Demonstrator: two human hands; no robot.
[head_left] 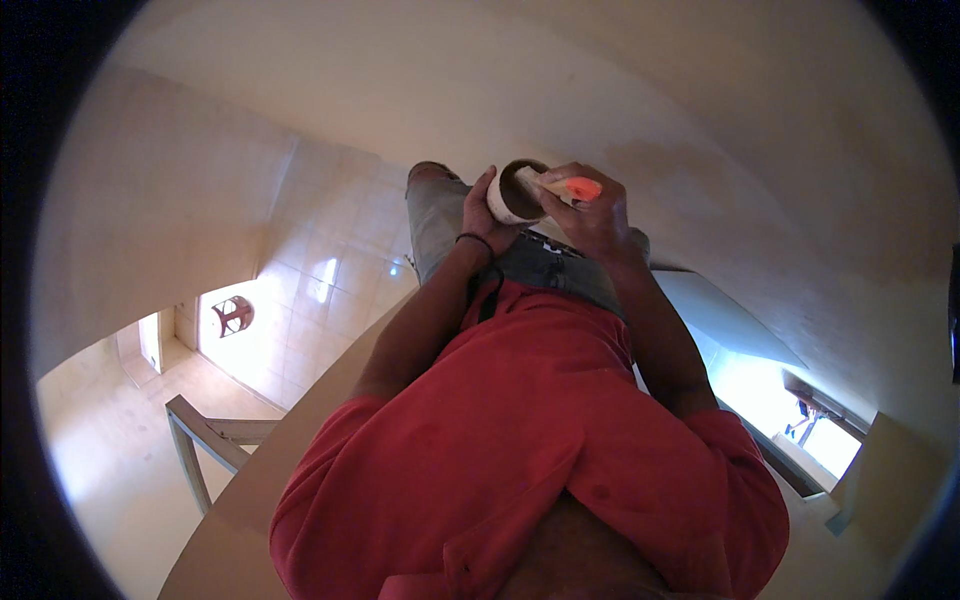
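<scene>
My left hand (484,212) is wrapped round the side of a round, open pot (503,207) with a pale, smeared outside and a brownish inside. In my right hand (600,219) is what looks like a paintbrush (583,188), with an orange handle end and a pale flat head. Its head dips over the pot's rim into the opening, and the fingers are closed round its handle. How much is in the pot cannot be made out. Both hands are held together in front of my waist.
A bare wall (690,130) with darker patches rises close ahead. At the left stand a grey-green frame (205,440) and, lower down on the shiny tiled floor (325,255), a reddish-brown stool-like object (233,316). A bright opening (830,445) lies at the right.
</scene>
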